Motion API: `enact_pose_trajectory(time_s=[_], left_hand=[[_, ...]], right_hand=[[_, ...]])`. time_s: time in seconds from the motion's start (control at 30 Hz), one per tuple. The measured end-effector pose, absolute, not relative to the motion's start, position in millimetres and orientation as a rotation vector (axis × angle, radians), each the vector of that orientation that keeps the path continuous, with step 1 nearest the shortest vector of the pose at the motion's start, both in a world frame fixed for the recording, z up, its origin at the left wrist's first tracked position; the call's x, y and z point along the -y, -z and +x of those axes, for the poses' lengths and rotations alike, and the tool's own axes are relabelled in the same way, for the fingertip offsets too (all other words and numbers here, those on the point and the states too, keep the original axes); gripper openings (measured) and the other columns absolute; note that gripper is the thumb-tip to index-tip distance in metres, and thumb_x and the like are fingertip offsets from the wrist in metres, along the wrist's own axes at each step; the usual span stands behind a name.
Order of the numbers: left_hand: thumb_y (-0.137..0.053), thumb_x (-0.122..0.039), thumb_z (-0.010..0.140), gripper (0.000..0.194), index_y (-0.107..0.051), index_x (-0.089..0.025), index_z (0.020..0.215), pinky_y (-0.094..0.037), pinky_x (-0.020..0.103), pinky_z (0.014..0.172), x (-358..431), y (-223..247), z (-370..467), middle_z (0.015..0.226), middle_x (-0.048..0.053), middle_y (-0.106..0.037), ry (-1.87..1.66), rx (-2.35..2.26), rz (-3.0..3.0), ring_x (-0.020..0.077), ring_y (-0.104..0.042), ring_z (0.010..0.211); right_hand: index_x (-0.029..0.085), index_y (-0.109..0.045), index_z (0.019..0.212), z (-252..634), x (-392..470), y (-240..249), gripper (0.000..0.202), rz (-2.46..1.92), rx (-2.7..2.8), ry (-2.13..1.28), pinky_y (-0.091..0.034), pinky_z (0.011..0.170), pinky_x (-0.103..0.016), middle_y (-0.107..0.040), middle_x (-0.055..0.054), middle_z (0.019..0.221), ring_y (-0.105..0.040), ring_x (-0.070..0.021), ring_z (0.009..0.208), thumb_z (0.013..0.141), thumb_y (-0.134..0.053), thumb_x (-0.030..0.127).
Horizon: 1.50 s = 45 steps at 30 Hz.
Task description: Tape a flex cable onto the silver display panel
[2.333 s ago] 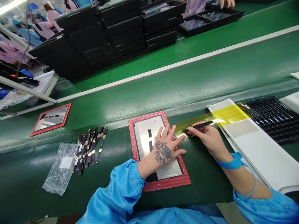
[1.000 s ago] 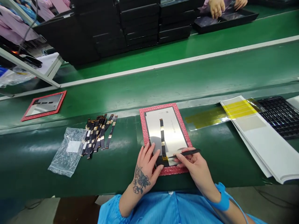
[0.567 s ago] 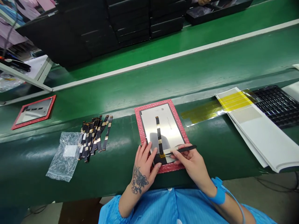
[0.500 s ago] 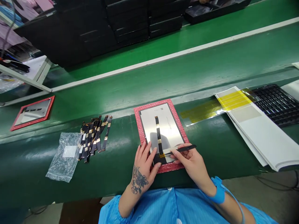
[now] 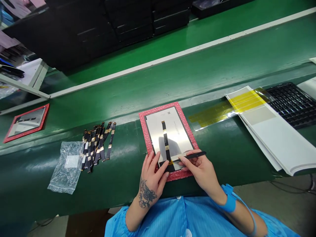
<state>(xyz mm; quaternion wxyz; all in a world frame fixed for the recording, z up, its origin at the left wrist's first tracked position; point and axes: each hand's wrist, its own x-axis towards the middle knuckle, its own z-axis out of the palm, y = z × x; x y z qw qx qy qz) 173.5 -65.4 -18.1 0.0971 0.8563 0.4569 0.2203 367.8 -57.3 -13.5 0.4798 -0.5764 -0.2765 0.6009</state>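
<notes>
A silver-backed display panel (image 5: 160, 126) lies on a red bubble-wrap sheet (image 5: 181, 110) in front of me. Along its middle runs a dark flex cable (image 5: 165, 138), its lower end by a small piece of yellow tape (image 5: 171, 162). My left hand (image 5: 153, 174) rests on the panel's lower left with fingers stretched, the index fingertip at the cable's lower end. Black tweezers (image 5: 195, 155) are pinched in my right hand (image 5: 199, 168), their tips at the tape. The right wrist wears a blue strap (image 5: 229, 199).
Left of the panel lie several flex cables (image 5: 96, 144) and a clear plastic bag (image 5: 66, 168). Another panel on red wrap (image 5: 27, 121) sits far left. To the right are yellow tape strips (image 5: 214, 113), white sheets (image 5: 283, 135) and a black tray (image 5: 292, 102). Black boxes (image 5: 133, 19) stand behind.
My left index finger has shifted onto the cable's lower end beside the tape. The tweezers stay in my right hand at nearly the same spot. The whole view has shifted slightly.
</notes>
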Motion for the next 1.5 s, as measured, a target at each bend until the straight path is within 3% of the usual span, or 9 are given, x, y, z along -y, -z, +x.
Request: enact_pose_trajectory(time_s=[0.47, 0.67, 0.87, 1.13, 1.33, 1.5], left_hand=[[-0.047, -0.022, 0.093, 0.03, -0.061, -0.024, 0.119, -0.033, 0.06, 0.102, 64, 16, 177, 0.143, 0.011, -0.038, -0.611, -1.351, 2.518, 0.0345, -0.025, 0.136], [-0.044, -0.026, 0.094, 0.033, -0.06, -0.025, 0.123, -0.028, 0.056, 0.106, 68, 16, 176, 0.146, 0.009, -0.035, -0.543, -1.39, 2.532, 0.033, -0.024, 0.137], [-0.044, -0.037, 0.094, 0.046, -0.049, -0.016, 0.134, -0.013, 0.044, 0.114, 79, 17, 176, 0.147, 0.009, -0.035, -0.473, -1.431, 2.63, 0.0293, -0.022, 0.139], [-0.04, -0.04, 0.096, 0.049, -0.05, -0.011, 0.134, -0.004, 0.045, 0.116, 84, 16, 181, 0.146, 0.005, -0.037, -0.391, -1.448, 2.736, 0.0295, -0.018, 0.14], [-0.035, -0.046, 0.098, 0.048, -0.052, -0.015, 0.131, 0.004, 0.046, 0.116, 75, 6, 181, 0.138, 0.0, -0.047, -0.358, -1.252, 2.84, 0.0231, -0.037, 0.13], [-0.037, -0.04, 0.098, 0.046, -0.054, -0.008, 0.127, 0.001, 0.047, 0.117, 67, -3, 186, 0.133, 0.006, -0.052, -0.411, -1.227, 2.848, 0.0226, -0.037, 0.131]], right_hand=[[0.018, -0.05, 0.089, 368, 58, 15, 0.053, -1.425, 0.719, -1.378, -0.061, 0.056, -0.032, -0.064, -0.008, 0.082, -0.066, -0.0264, 0.072, 0.069, -0.079, 0.057], [0.016, -0.052, 0.092, 376, 58, 16, 0.035, -1.323, 0.824, -1.115, -0.061, 0.06, -0.026, -0.065, -0.007, 0.083, -0.066, -0.02, 0.068, 0.081, -0.075, 0.04], [0.017, -0.053, 0.093, 377, 59, 16, 0.023, -1.235, 0.859, -1.09, -0.059, 0.058, -0.021, -0.066, -0.007, 0.085, -0.066, -0.0165, 0.066, 0.087, -0.071, 0.03], [0.017, -0.054, 0.092, 379, 58, 14, 0.022, -1.202, 0.855, -1.11, -0.058, 0.057, -0.017, -0.067, -0.005, 0.083, -0.065, -0.0141, 0.064, 0.086, -0.071, 0.03], [0.017, -0.057, 0.092, 379, 59, 16, 0.022, -1.197, 0.867, -1.124, -0.056, 0.058, -0.015, -0.066, -0.005, 0.08, -0.065, -0.0133, 0.064, 0.085, -0.072, 0.031], [0.017, -0.058, 0.092, 381, 60, 18, 0.021, -1.194, 0.867, -1.162, -0.056, 0.059, -0.016, -0.065, -0.004, 0.079, -0.064, -0.0132, 0.066, 0.086, -0.071, 0.032]])
